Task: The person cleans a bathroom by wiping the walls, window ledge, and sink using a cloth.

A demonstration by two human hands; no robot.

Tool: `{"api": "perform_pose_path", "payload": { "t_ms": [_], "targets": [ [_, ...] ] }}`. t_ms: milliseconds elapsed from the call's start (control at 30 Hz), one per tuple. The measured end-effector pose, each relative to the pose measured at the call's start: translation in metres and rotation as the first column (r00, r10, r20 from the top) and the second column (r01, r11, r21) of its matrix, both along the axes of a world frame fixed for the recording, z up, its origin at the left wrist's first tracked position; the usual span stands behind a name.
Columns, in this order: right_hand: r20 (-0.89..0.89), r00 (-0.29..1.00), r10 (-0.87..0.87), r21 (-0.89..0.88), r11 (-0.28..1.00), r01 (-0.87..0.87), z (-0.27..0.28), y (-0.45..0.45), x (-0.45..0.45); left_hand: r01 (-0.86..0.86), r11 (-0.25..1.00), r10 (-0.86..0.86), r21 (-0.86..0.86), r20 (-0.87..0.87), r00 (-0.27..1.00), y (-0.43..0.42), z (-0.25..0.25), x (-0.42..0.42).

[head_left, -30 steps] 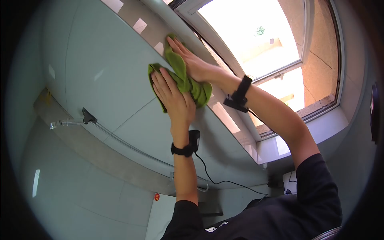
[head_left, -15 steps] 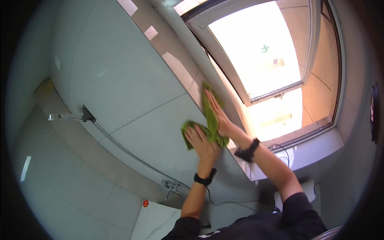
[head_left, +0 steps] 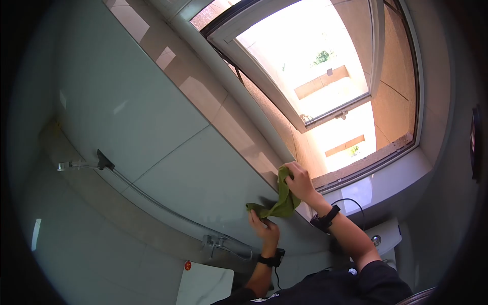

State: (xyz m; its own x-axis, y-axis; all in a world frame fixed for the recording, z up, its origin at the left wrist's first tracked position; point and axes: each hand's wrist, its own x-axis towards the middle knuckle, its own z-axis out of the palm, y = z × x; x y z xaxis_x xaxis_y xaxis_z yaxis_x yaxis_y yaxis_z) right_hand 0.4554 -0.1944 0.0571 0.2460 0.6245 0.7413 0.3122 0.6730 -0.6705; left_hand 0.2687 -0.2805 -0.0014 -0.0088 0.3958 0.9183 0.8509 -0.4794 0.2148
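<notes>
A green cloth (head_left: pixel 283 202) hangs between my two hands, bunched and sagging in the middle. My left hand (head_left: pixel 265 231) pinches its lower left corner in front of the tiled wall (head_left: pixel 188 168). Higher up and to the right, my right hand (head_left: pixel 301 183) is closed on the cloth's other end, by the window ledge (head_left: pixel 244 137). The cloth partly hides the ledge's edge. Each wrist has a black band with a dark device on it.
An open window (head_left: pixel 340 117) lets in bright light at the upper right. A hand shower (head_left: pixel 81 165) with a hose and a mixer tap (head_left: pixel 216 244) are on the left wall. The toilet (head_left: pixel 384 236) stands at lower right, a marble-patterned panel (head_left: pixel 206 284) at lower left.
Both hands were pressed flat over the cloth on the wall and ledge. Now they have drawn back toward me, and the cloth is lifted, held by its ends.
</notes>
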Motion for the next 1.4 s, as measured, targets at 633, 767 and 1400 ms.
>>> {"api": "perform_pose_path", "payload": {
  "t_ms": [633,767,1400],
  "targets": [
    [0.512,0.857,0.053,-0.288,0.951,0.114,0.017,-0.01,0.067,0.001,0.983,0.045,-0.183,0.245,0.968,-0.043,0.041,-0.035],
    [0.398,0.908,0.132,-0.497,0.863,0.092,0.028,-0.016,0.064,0.095,0.963,0.001,-0.253,0.357,0.934,-0.046,0.056,-0.024],
    [0.022,0.855,-0.519,0.476,0.757,0.447,0.161,0.087,0.016,0.027,0.969,-0.002,0.248,-0.099,0.995,0.046,0.149,0.03]
  ]
}}
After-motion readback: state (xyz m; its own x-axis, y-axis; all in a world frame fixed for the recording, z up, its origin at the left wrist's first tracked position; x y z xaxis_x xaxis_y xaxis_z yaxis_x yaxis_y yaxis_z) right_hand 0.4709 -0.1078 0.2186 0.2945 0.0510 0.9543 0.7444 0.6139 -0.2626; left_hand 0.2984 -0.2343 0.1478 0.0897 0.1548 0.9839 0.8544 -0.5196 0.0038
